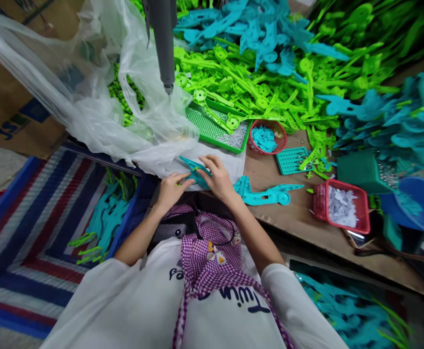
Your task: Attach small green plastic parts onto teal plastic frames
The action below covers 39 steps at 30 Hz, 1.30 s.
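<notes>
Both hands meet over a turquoise plastic part [198,178] at the table's front edge. My left hand [173,190] pinches its left side, and a bit of bright green shows at the fingertips. My right hand [217,180] grips the same part from the right, fingers bent over its top. The part's lower side is hidden by the hands. Just right of my right hand lies another turquoise plastic part [264,193], flat on the table. A green perforated tray [206,123] holding small silvery pieces stands beyond the hands, with a lime green part lying across it.
A grey pointed tool [163,46] hangs above the table. Lime green parts [233,82] and turquoise parts [255,29] are heaped at the back. Red baskets [268,137] and a teal tray [293,161] stand right. A striped bin [52,228] sits left, beside a plastic bag [99,116].
</notes>
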Each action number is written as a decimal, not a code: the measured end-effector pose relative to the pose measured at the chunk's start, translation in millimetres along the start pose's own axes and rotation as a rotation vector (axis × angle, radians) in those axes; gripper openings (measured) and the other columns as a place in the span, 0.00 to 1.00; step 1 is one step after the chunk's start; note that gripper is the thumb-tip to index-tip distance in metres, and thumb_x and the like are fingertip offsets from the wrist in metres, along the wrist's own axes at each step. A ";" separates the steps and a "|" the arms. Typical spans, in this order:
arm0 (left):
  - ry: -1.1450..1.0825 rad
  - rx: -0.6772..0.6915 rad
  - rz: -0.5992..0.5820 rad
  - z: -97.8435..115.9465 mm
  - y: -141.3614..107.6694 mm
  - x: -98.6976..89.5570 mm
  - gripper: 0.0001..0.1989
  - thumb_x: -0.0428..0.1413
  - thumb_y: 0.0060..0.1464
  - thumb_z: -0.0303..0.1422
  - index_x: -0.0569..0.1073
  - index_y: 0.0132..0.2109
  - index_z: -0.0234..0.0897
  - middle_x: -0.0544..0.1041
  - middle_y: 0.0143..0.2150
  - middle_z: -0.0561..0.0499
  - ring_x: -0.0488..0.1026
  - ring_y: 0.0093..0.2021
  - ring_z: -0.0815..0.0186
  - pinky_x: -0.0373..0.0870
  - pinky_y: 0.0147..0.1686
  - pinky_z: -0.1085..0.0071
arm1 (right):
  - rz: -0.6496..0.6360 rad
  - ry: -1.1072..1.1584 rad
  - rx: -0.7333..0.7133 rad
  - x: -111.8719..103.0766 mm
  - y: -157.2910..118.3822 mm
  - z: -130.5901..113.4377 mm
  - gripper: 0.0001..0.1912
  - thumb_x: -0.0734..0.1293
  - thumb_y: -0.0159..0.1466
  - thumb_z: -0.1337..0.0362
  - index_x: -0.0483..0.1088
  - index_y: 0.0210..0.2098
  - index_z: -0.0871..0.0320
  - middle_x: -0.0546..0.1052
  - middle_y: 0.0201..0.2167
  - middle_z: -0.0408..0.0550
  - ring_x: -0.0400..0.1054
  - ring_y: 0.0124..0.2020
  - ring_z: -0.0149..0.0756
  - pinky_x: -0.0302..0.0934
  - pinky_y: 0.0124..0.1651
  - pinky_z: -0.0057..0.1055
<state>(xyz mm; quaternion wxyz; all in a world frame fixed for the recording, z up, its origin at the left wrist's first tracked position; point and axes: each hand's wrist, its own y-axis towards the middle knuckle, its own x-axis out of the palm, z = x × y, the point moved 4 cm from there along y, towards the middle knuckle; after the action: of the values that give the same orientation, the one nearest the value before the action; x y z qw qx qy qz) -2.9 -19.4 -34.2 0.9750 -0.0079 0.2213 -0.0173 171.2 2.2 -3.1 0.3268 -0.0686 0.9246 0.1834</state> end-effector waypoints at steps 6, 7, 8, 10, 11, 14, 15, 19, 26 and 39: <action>-0.809 -0.485 -0.052 14.7 -11.5 13.7 0.17 0.49 0.63 0.42 0.76 0.40 0.34 0.67 0.25 0.53 0.65 0.24 0.73 0.65 0.22 0.78 | -0.017 0.115 -0.053 7.9 -49.5 -53.5 0.13 0.64 0.68 0.58 0.71 0.51 0.51 0.74 0.44 0.51 0.72 0.45 0.38 0.71 0.48 0.36; -0.853 -0.506 -0.069 21.6 -11.6 18.0 0.16 0.47 0.64 0.39 0.75 0.40 0.35 0.68 0.27 0.52 0.68 0.27 0.73 0.69 0.27 0.77 | -0.015 0.108 -0.049 11.0 -53.2 -55.7 0.13 0.63 0.69 0.59 0.72 0.51 0.51 0.73 0.44 0.51 0.72 0.47 0.39 0.71 0.49 0.36; -0.871 -0.510 -0.079 28.8 -11.1 22.1 0.15 0.45 0.64 0.36 0.75 0.40 0.35 0.70 0.29 0.51 0.70 0.30 0.72 0.72 0.31 0.76 | 0.014 0.093 -0.025 11.4 -55.5 -54.7 0.13 0.63 0.69 0.60 0.72 0.51 0.51 0.73 0.44 0.52 0.72 0.47 0.39 0.71 0.50 0.37; -0.867 -0.490 -0.101 43.1 -8.4 30.3 0.16 0.43 0.65 0.32 0.75 0.42 0.35 0.72 0.32 0.48 0.73 0.36 0.70 0.74 0.38 0.73 | 0.092 0.059 0.036 5.0 -57.3 -47.4 0.13 0.63 0.69 0.61 0.72 0.51 0.51 0.72 0.43 0.52 0.72 0.46 0.39 0.71 0.48 0.37; -0.859 -0.478 -0.119 50.3 -5.9 35.1 0.16 0.43 0.65 0.32 0.75 0.44 0.35 0.73 0.34 0.47 0.73 0.37 0.69 0.75 0.40 0.72 | 0.125 0.043 0.049 -1.3 -57.6 -43.5 0.14 0.63 0.69 0.60 0.72 0.52 0.51 0.72 0.43 0.51 0.72 0.46 0.39 0.72 0.48 0.37; -0.880 -0.475 -0.201 74.3 8.4 55.8 0.16 0.43 0.64 0.29 0.74 0.47 0.34 0.74 0.36 0.46 0.75 0.40 0.67 0.75 0.41 0.70 | 0.223 -0.031 0.025 -30.3 -58.1 -35.1 0.16 0.62 0.69 0.60 0.71 0.55 0.50 0.72 0.44 0.52 0.71 0.46 0.38 0.72 0.48 0.37; -0.897 -0.474 -0.236 84.1 15.6 65.5 0.16 0.43 0.63 0.28 0.74 0.48 0.34 0.75 0.37 0.46 0.75 0.41 0.67 0.75 0.41 0.70 | 0.264 -0.068 0.018 -42.5 -58.0 -32.8 0.17 0.61 0.70 0.61 0.70 0.56 0.49 0.72 0.45 0.52 0.71 0.46 0.39 0.72 0.49 0.37; -0.959 -0.414 -0.349 128.9 44.1 112.3 0.16 0.44 0.62 0.25 0.74 0.49 0.33 0.76 0.38 0.46 0.76 0.43 0.67 0.75 0.41 0.71 | 0.357 -0.231 0.038 -94.1 -56.0 -19.3 0.20 0.57 0.71 0.65 0.68 0.60 0.46 0.72 0.49 0.53 0.70 0.50 0.42 0.69 0.54 0.43; -1.079 -0.775 -0.525 147.0 29.6 166.3 0.15 0.44 0.59 0.23 0.75 0.40 0.30 0.75 0.28 0.47 0.75 0.32 0.70 0.73 0.31 0.78 | 0.010 -0.488 -0.037 -132.4 -77.9 -0.7 0.22 0.56 0.70 0.70 0.66 0.61 0.54 0.74 0.48 0.56 0.68 0.50 0.44 0.68 0.52 0.43; -0.998 -0.759 -0.585 131.3 28.2 187.1 0.05 0.54 0.55 0.23 0.75 0.37 0.33 0.65 0.23 0.57 0.61 0.18 0.79 0.48 0.14 0.84 | 0.764 -0.073 0.380 -201.0 -139.9 77.4 0.14 0.66 0.65 0.52 0.75 0.37 0.56 0.76 0.33 0.46 0.70 0.36 0.36 0.67 0.40 0.33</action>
<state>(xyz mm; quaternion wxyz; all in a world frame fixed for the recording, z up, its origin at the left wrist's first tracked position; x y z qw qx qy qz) 223.3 2.8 2.9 0.8453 -0.4147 -0.2745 -0.1951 406.7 -95.9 26.5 0.2745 0.3469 0.8888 0.1200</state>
